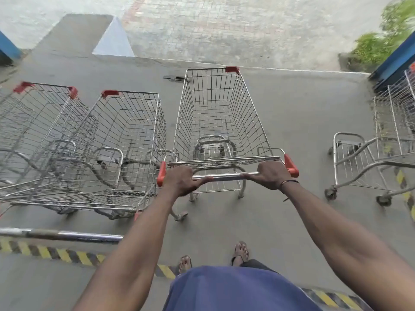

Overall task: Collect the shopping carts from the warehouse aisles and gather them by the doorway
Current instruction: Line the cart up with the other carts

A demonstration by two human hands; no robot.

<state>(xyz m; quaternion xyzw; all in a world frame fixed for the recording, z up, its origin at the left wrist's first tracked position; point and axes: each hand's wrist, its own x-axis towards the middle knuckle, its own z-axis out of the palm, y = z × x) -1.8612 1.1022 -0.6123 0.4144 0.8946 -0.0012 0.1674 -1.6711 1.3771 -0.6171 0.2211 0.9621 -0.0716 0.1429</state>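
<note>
A wire shopping cart (215, 113) with red corner caps stands straight in front of me on the grey concrete. Its steel handle bar (226, 176) has red end caps. My left hand (182, 179) grips the bar near its left end, and my right hand (272, 175) grips it near the right end, a thin band on that wrist. Two more empty carts (125, 135) (42, 122) stand side by side to the left of mine, close to it. Another cart (368, 162) stands at the right edge, partly cut off.
A yellow-and-black hazard stripe (56, 252) crosses the floor by my sandalled feet, with a metal rail (60, 234) lying along it at left. Ahead, the concrete ends at a white-edged step (292, 69) down to paving. Blue door frames (395, 57) and bushes flank the opening.
</note>
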